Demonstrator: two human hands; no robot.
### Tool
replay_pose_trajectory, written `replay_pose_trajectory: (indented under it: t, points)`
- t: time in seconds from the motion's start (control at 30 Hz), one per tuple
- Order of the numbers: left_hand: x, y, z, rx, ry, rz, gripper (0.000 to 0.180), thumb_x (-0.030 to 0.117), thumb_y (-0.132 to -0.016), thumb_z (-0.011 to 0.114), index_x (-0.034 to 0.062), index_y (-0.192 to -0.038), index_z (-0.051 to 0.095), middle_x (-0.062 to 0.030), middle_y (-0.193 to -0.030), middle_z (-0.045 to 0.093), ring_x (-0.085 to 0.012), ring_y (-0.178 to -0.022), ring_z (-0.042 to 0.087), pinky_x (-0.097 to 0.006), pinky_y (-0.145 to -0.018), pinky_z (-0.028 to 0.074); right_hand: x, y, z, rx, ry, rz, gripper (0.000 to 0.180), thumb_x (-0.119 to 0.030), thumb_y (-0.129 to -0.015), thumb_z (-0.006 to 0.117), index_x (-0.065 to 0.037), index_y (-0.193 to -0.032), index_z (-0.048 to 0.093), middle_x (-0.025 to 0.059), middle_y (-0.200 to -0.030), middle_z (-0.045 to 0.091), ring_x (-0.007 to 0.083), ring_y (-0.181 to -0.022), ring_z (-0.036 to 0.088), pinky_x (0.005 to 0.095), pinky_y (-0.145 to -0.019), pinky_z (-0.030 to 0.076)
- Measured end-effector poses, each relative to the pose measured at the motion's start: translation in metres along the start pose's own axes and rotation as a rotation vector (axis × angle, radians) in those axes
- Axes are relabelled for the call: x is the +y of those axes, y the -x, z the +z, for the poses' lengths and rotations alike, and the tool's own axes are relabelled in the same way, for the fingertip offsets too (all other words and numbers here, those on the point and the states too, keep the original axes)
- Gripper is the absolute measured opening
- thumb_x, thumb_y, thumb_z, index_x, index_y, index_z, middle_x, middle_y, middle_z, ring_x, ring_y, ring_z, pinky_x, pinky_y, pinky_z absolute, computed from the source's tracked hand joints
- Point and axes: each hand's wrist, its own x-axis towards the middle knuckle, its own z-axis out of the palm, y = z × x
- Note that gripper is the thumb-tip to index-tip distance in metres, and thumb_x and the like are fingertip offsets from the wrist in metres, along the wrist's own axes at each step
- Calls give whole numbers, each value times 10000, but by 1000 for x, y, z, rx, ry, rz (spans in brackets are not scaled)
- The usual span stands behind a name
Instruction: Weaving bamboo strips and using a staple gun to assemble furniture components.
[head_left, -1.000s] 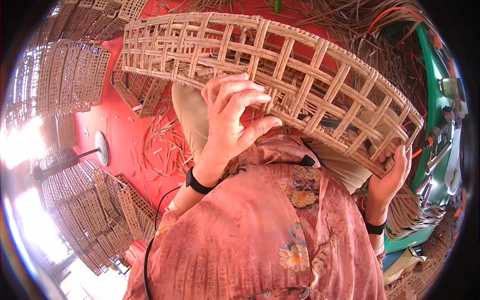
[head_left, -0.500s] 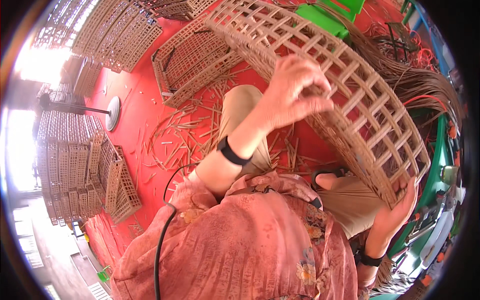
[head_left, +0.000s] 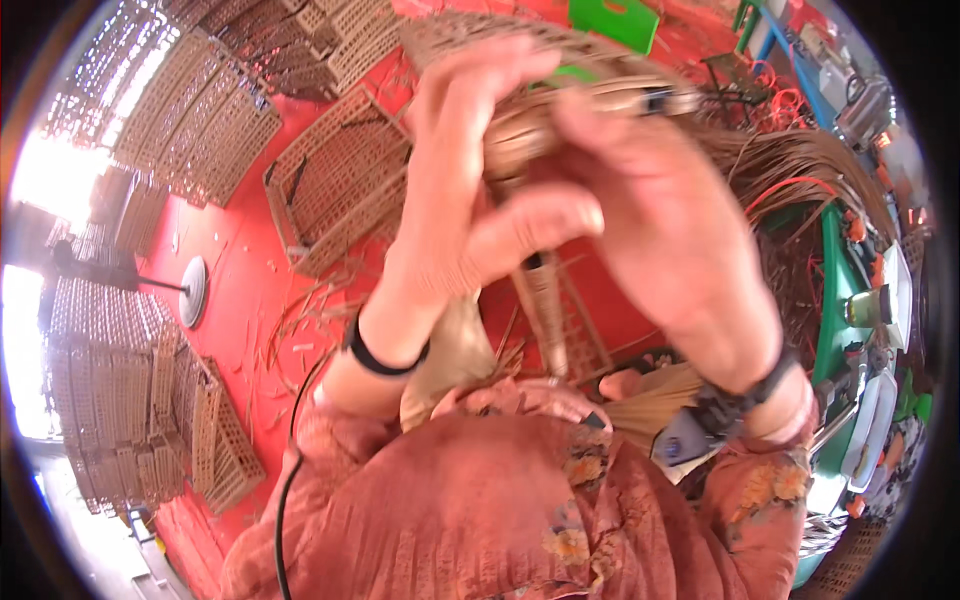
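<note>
A tan woven basket [head_left: 540, 310] is tilted in front of me, its near corner pointing down toward my lap. Its upper part is blurred, and my hands partly cover it. My left hand [head_left: 450, 190] is raised at its left side, with the thumb held away from the stretched fingers and nothing seen in its grasp. On the other side, my right hand [head_left: 670, 220] is close to the basket's upper edge. Motion smears its fingers, so I cannot make out whether they grip the weave. Both wrists wear dark bands.
Another open woven basket [head_left: 335, 180] lies on the red floor [head_left: 235, 240], among scattered cane strips. Stacked baskets [head_left: 110, 390] stand at the left. A round-based stand [head_left: 195, 292] is near them. Long brown strands [head_left: 800, 160] and a green table [head_left: 835, 290] are at the right.
The basket has turned from its broad lattice side to a steep, edge-on tilt. My right hand has left its lower right corner and risen to the middle; my left hand has shifted left.
</note>
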Motion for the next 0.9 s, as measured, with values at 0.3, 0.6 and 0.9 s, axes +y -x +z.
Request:
replay_pose_trajectory:
  t: [0.3, 0.6, 0.9]
  points:
    - [-36, 15, -60, 362, -164, -359, 391, 14, -769, 673, 12, -1134, 533, -111, -1122, 539, -196, -1035, 543, -313, -883, 441, 35, -56, 29, -207, 197, 122, 340, -189, -915, 571, 18, -1183, 542, 133, -1080, 625, 211, -956, 621, 333, -870, 490]
    - [-105, -4, -106, 459, -177, -527, 470, 33, -780, 666, 11, -1210, 475, -130, -981, 609, -148, -837, 598, -279, -746, 487, 199, -5, -244, 662, 203, 386, 231, -288, -858, 616, -96, -978, 569, 30, -895, 619, 159, -766, 613, 287, -637, 500]
    - [-159, -20, -155, 408, -282, -803, 317, 88, -710, 732, -30, -968, 593, -126, -895, 649, -181, -808, 641, -275, -747, 504, 351, 44, -260, 564, 329, 1002, 429, -314, -890, 575, 11, -1162, 508, 154, -1192, 570, 302, -1128, 515, 490, -953, 395]
